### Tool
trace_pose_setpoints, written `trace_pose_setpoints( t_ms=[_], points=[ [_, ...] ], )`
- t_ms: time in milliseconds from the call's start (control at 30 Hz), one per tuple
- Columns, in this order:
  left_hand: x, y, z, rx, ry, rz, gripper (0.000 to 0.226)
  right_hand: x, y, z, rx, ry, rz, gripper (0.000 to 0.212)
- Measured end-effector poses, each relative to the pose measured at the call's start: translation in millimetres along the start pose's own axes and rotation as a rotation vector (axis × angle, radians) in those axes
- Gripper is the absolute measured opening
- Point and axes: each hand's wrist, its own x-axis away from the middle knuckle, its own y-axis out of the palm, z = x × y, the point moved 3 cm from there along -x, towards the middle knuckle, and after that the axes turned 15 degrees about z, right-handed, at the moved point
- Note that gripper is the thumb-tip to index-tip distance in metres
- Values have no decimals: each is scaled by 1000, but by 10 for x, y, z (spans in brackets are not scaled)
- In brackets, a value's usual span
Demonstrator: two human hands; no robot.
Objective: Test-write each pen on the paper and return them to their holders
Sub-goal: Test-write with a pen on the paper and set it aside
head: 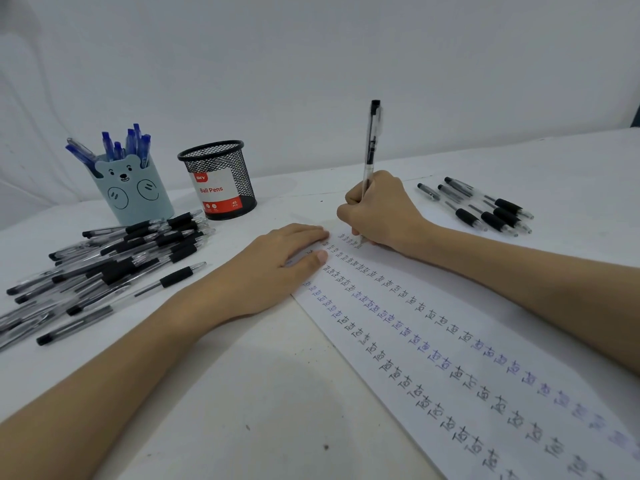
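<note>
We look down on a white table (263, 393) that runs back to a plain pale wall, with a few dark specks on the bare surface near us. A long sheet of paper (540, 344) lies slantwise across the right half, carrying rows of the word "Test" in black and blue ink (the blue rows look fainter toward the near right corner). At the far left stands a light blue bear-faced holder (138, 195) with blue pens (128, 143) sticking up from it, and just beside it, to the right, a black mesh cup (221, 178) with a "Ball Pens" label on its front; we cannot tell whether anything is inside it. In front of the two holders a loose heap of black pens (114, 261) lies on the table, and well apart, beyond the paper on the right, a small group of black pens (485, 209) lies side by side. Our left hand (277, 268) rests flat on the paper's far end, fingers straight and close together, pressing the sheet down. Our right hand (381, 213) is just beyond it, fingers curled round a clear pen with a black cap end (371, 140), which stands nearly upright with its tip down on the paper at the top of a row of written words.
</note>
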Motion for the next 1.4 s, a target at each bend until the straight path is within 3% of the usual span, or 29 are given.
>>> trace_pose_setpoints(
  t_ms=[200, 300, 600, 900, 1100, 1400],
  points=[
    [14, -32, 21, 40, -7, 17, 48, -32, -111, 41, -192, 230, 44, 37],
    [25, -66, 93, 69, 14, 24, 57, -87, -186, 30, -200, 239, 87, 38],
    [54, -75, 146, 122, 22, -22, 54, -149, -283, 33, -196, 257, 109, 31],
    [54, -83, 168, 128, 10, -27, 57, -89, -257, -7, -276, 367, -71, 31],
    [58, -83, 164, 134, 8, -25, 57, -77, -261, -16, -601, 651, -185, 23],
    [56, -75, 159, 132, 7, -24, 56, -56, -281, -30, -516, 545, -240, 40]
  ],
)
